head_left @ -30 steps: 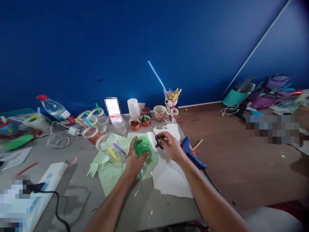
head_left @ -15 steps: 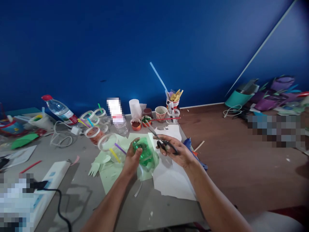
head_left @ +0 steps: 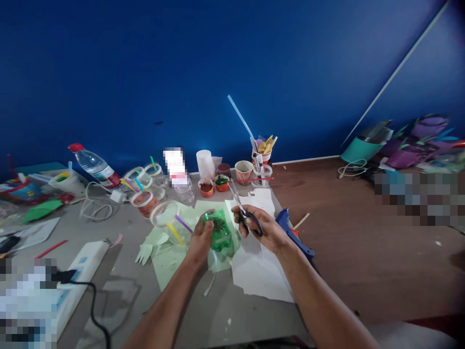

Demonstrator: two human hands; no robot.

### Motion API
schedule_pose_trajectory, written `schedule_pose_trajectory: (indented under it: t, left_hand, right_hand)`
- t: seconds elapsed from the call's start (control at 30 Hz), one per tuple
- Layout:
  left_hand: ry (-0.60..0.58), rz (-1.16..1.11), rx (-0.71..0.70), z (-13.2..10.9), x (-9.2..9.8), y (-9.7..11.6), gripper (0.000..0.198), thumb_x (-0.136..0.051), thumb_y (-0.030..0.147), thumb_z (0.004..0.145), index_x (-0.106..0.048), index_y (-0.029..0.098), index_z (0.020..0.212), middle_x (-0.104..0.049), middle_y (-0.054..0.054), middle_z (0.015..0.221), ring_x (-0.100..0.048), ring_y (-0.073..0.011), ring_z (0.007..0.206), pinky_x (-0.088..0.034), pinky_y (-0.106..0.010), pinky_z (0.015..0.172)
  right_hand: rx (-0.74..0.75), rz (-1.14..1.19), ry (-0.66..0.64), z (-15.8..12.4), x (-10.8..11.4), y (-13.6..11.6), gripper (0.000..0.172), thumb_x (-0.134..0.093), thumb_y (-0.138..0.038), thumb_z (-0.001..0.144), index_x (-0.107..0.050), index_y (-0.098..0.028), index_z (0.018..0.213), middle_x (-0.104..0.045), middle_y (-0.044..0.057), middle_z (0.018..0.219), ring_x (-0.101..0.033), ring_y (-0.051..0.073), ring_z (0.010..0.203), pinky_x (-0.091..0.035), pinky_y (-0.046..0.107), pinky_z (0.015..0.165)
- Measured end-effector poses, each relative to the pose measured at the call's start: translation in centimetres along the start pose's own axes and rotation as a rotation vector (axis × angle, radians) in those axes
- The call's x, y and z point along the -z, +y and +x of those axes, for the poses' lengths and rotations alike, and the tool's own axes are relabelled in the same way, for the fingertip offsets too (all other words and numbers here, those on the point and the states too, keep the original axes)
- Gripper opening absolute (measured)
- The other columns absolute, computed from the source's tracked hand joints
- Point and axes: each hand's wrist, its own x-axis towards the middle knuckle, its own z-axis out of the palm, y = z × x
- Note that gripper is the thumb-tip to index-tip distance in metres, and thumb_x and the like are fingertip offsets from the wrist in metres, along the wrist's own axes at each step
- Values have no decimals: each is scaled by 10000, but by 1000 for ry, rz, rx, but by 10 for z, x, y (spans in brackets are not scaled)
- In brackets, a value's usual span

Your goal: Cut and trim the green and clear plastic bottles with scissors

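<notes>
My left hand (head_left: 202,237) is closed around the left side of a green transparent plastic piece (head_left: 220,234), which looks like the cut bottom of a bottle. In my right hand (head_left: 263,227) is a pair of scissors (head_left: 250,219) with black handles, its blades pointing up and away to the left. The scissors are apart from the green piece, just right of it. Under both hands lie pale green paper (head_left: 170,264) and torn white paper (head_left: 254,271). A thin clear strip (head_left: 210,282) hangs or lies below the green piece; I cannot tell whether it is attached.
Clear cups with straws (head_left: 165,215), a red-capped bottle (head_left: 95,165) and small paint pots (head_left: 207,188) stand toward the wall. A blue glue gun (head_left: 294,235) lies beside my right forearm. At the left are a power strip (head_left: 82,269) and a white plastic fork (head_left: 144,253).
The green piece has turned slightly in my left hand, showing more of its ridged side. My right hand has tilted the scissors to a steeper angle. The view has shifted a little.
</notes>
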Motion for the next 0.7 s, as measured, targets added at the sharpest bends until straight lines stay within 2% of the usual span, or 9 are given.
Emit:
schedule_pose_trajectory:
  t: [0.1,0.2,0.3,0.47,0.7]
  left_hand:
    - [8,102,-31,-1,-2,4,544,-548,607,803,-583,225,1188,-652,-76,1097,-594,-214,993,-467,-378,907]
    - [-17,65,-84,0,-5,7,586,-640,546,762,-510,242,1246,-655,-64,1073,-599,-204,984,-459,-374,911]
    - [-34,-18,-85,1,-4,8,597,-675,481,758,-469,266,1275,-646,-57,1107,-596,-193,1021,-452,-363,925]
    - [68,23,-57,6,0,6,557,-643,475,786,-466,270,1272,-620,-58,1172,-589,-190,1058,-461,-348,923]
    - [84,43,-227,9,-2,4,694,-651,309,758,-330,334,1372,-470,-68,1372,-493,-231,1226,-438,-404,996]
  right_hand:
    - [23,-44,33,3,1,4,439,-786,-436,637,-670,-183,978,-582,33,861,-544,106,601,-416,272,607]
    - [58,-109,108,5,3,7,435,-780,-424,633,-670,-186,980,-590,35,880,-559,122,649,-408,288,660]
    - [61,-151,168,7,2,7,419,-755,-414,638,-662,-181,974,-600,29,838,-557,136,654,-398,295,654]
    - [34,-211,238,7,-3,4,382,-736,-364,624,-636,-177,941,-595,-1,743,-539,126,617,-397,285,627]
    - [37,-284,277,9,0,7,405,-709,-342,631,-623,-170,988,-607,5,766,-554,131,647,-428,272,623]
